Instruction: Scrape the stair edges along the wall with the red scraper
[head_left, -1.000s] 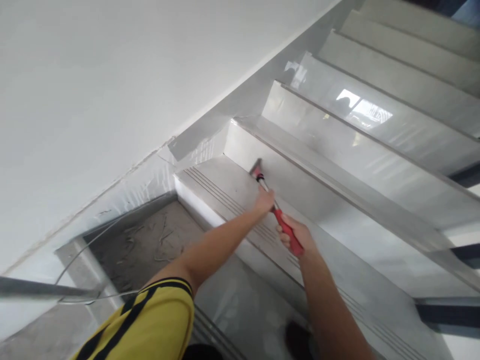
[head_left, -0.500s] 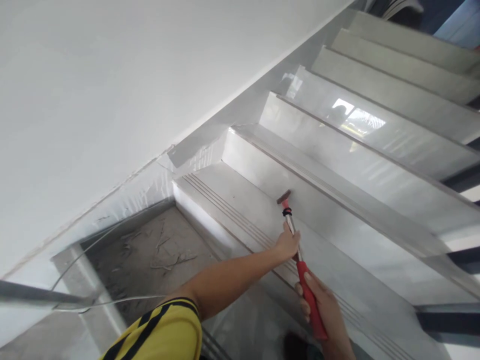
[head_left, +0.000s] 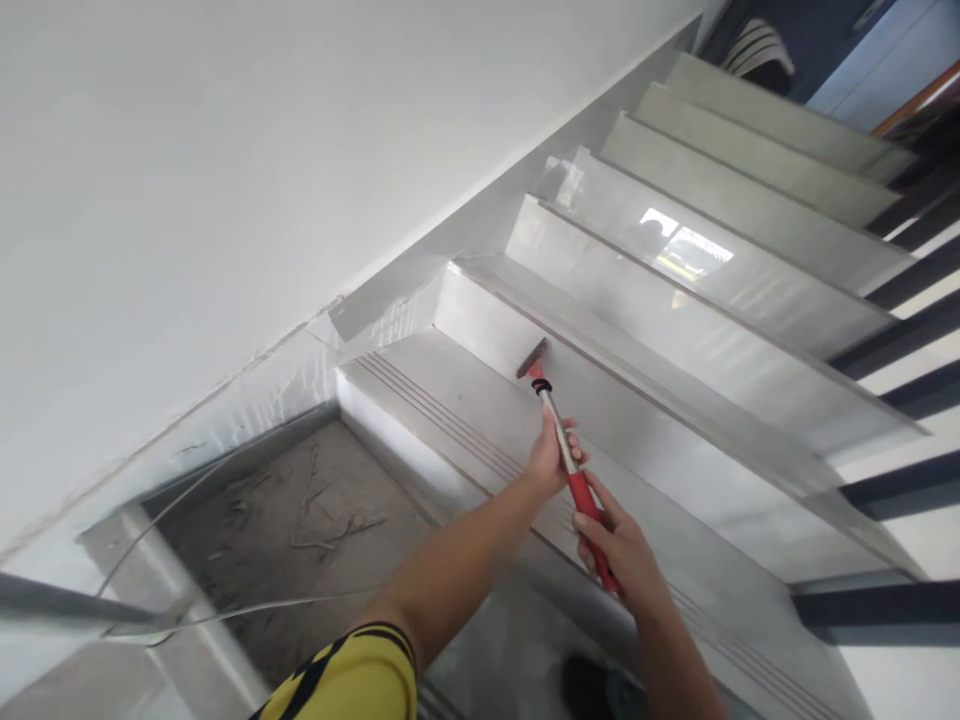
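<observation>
A long-handled scraper (head_left: 557, 428) with a red grip, a metal shaft and a short cross-set blade reaches up to the pale stair riser (head_left: 480, 325). Around the metal shaft below its head, my left hand (head_left: 553, 455) is closed. My right hand (head_left: 615, 545) wraps the red grip lower down. The blade lies at the riser's face; whether it touches cannot be made out. Beneath both hands is a stone stair tread (head_left: 465, 400) with grooved lines along its front edge.
More steps (head_left: 675, 290) climb toward the upper right, with dark railing bars (head_left: 907, 485) at their side. A white wall (head_left: 262, 150) borders the left. At lower left lie a debris-strewn recess (head_left: 300, 510), a thin cable (head_left: 262, 605) and a grey bar (head_left: 67, 600).
The scraper head has moved up and left along the riser, and both hands have gone with it. The camera view has shifted slightly.
</observation>
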